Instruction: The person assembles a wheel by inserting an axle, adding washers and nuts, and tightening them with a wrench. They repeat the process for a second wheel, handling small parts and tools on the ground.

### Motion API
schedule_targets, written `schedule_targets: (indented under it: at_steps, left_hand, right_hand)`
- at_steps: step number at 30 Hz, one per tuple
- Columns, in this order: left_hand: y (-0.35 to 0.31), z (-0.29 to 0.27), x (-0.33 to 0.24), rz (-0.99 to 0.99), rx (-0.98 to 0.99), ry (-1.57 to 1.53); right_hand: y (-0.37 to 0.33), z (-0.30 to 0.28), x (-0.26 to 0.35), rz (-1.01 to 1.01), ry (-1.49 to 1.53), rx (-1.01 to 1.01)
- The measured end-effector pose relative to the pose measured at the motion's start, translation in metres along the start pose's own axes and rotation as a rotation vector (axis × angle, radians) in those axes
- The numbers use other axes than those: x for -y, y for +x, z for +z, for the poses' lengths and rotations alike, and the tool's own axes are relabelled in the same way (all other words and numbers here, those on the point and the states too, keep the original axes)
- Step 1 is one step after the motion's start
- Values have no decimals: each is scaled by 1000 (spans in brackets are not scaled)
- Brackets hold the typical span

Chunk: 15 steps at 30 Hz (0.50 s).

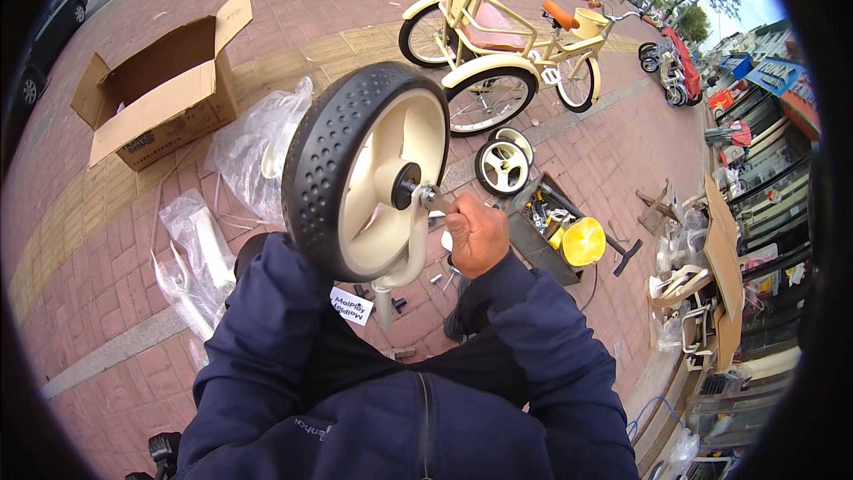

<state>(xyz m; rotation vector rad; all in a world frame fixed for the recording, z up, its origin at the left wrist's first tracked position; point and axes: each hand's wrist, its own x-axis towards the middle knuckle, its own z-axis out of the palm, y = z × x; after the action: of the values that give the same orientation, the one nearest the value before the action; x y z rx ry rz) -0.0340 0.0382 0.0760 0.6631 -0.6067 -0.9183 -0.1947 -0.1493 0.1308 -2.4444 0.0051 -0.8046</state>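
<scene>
A black-tyred wheel (pixel 324 160) with a cream hub stands upright in front of me, its tread dotted with round dimples. A cream fork (pixel 415 244) runs down from its axle to a short stem below. My right hand (pixel 480 236) is closed in a fist beside the axle, around what looks like the short shaft of a socket wrench (pixel 437 199) that meets the axle bolt. My left sleeve (pixel 280 289) reaches up behind the tyre, and the wheel hides my left hand.
An open cardboard box (pixel 169 107) and plastic-wrapped parts (pixel 191 258) lie left. Beyond stands a cream tricycle (pixel 493 62), with smaller wheels (pixel 504 167) nearer. A toolbox (pixel 542 236) with a yellow round thing (pixel 584 241) sits right, near a black T-shaped bar (pixel 627 257). A printed card (pixel 352 306) lies below.
</scene>
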Motion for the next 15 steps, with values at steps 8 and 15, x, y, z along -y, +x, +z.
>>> schedule_targets:
  at_steps: [8, 15]
  left_hand:
    - [-4, 0, 12, 68, -94, 63]
    - [18, -1, 21, 342, -426, 500]
  right_hand:
    - [-19, 15, 9, 203, 269, 72]
    - [-45, 41, 2, 534, 732, 83]
